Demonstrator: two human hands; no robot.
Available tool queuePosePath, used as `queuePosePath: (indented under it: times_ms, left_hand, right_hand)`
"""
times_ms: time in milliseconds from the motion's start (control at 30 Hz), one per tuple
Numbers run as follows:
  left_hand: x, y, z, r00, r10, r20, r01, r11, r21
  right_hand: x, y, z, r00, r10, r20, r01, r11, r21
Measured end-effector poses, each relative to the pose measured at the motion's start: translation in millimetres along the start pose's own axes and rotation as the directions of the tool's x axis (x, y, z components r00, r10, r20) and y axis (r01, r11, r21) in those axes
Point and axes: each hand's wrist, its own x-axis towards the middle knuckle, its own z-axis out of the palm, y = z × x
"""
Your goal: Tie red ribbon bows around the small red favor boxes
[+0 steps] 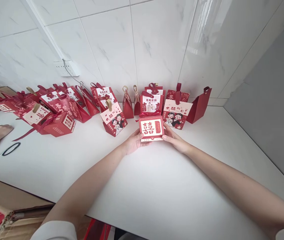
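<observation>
Between my two hands is a red and cream gift box [152, 129] with large red characters on its face, tilted toward me over the white table. My left hand [133, 142] grips its left side, thumb on the front and fingers underneath. On the right edge, my right hand [174, 138] is closed with its thumb at the lower corner. Just behind stand a red and white gift box [151, 104] and a gift box with a cartoon couple [175, 115]. Another couple-printed gift box [114, 120] with a tan loop handle stands to the left.
Several red gift boxes [59, 125] crowd the table's left side. Another person's hand [1, 131] rests near a black ring [11, 149]. An open cardboard box [4, 196] with red items sits below the front edge. A tiled wall [109, 43] with a socket [65, 69] closes the back.
</observation>
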Motion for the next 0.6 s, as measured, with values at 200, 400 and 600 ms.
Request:
queuePosePath:
  times_ms: [200, 400, 600]
  left_hand:
    - [1.7, -2.3, -3.0, 1.000, -0.012, 0.010, 0.013, 1.000, -0.022]
    - [2.3, -0.2, -1.2, 0.999, 0.018, -0.032, -0.018, 1.000, 0.002]
    - [1.4, -0.1, -2.6, 0.999, 0.011, -0.053, -0.011, 1.000, -0.012]
  right_hand:
    - [0.3, 3.1, 0.0, 1.000, -0.005, -0.007, 0.005, 0.999, -0.037]
    - [-0.1, 1.7, 1.3, 1.000, -0.007, -0.016, 0.006, 0.999, -0.050]
    - [-0.4, -0.9, 2.2, 1.000, -0.007, -0.007, 0.007, 0.999, -0.037]
